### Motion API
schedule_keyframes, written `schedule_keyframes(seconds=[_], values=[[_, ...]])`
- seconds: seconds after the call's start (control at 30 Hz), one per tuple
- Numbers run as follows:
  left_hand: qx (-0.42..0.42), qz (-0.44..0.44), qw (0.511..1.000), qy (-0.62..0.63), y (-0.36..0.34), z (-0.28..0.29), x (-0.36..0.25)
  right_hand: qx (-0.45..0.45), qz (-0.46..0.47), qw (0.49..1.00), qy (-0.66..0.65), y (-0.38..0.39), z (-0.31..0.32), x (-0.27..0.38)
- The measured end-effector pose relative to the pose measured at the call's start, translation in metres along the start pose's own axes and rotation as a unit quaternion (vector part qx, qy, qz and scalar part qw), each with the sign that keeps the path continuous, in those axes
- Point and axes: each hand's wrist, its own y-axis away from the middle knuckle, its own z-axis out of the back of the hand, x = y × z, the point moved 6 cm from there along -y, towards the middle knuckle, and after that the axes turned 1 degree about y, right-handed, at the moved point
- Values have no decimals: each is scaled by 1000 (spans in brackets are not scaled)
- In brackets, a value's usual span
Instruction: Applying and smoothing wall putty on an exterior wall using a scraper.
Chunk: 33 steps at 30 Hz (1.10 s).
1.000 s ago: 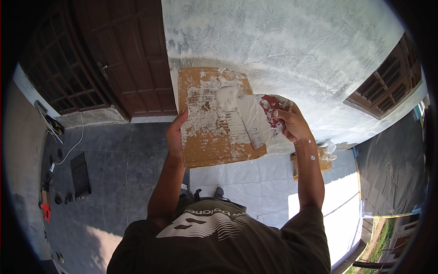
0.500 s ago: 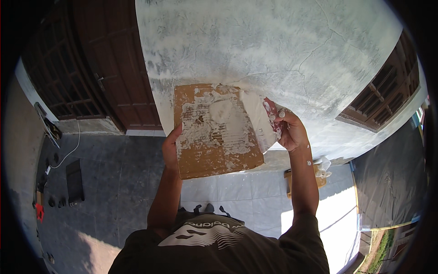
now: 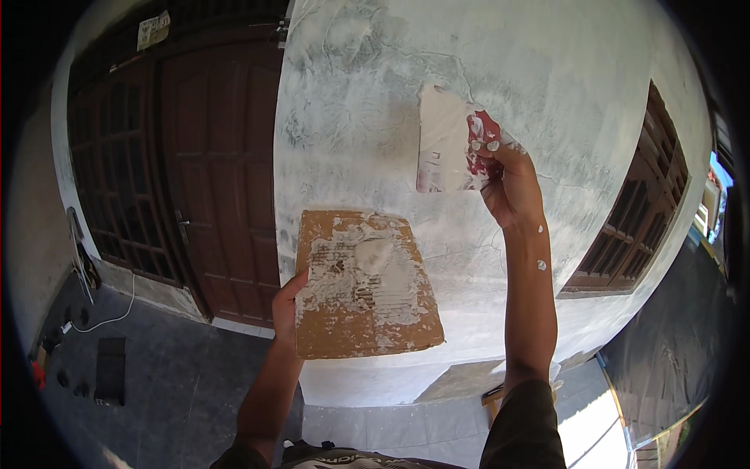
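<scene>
Clamped on the scraper [image 3: 449, 152], the right hand [image 3: 512, 181] has left the cardboard [image 3: 336, 334] — gripped by the left hand [image 3: 287, 311] — bringing paste [image 3: 440, 111] before the wall [image 3: 562, 102].

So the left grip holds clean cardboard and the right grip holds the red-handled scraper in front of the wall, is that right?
Not quite: the cardboard isn't clean; the head view shows pale paste smeared across it. The left grip does hold it, and the right grip holds the red-handled scraper in front of the wall.
</scene>
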Motion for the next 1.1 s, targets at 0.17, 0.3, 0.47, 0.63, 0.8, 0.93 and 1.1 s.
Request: schedule_keyframes(seconds=[0.17,0.3,0.47,0.63,0.8,0.93,1.1], values=[[7,18,1000,-6,-13,2,-24,-89,414,798,428,-50,-62,58],[27,25,999,13,-12,12,-41,-72,555,618,552,-61,-125,37],[-6,52,998,22,-20,27,-52,-85,529,505,677,-113,-153,-23],[22,66,997,40,-16,36,-63,-61,462,485,740,-120,-166,-63],[14,73,997,30,-18,45,-75,-35,463,462,756,-100,-169,-94],[32,73,997,20,-18,38,-90,-11,457,495,739,-77,-161,-109],[-14,68,998,-11,-13,33,-102,-60,465,573,672,-63,-155,-69]])
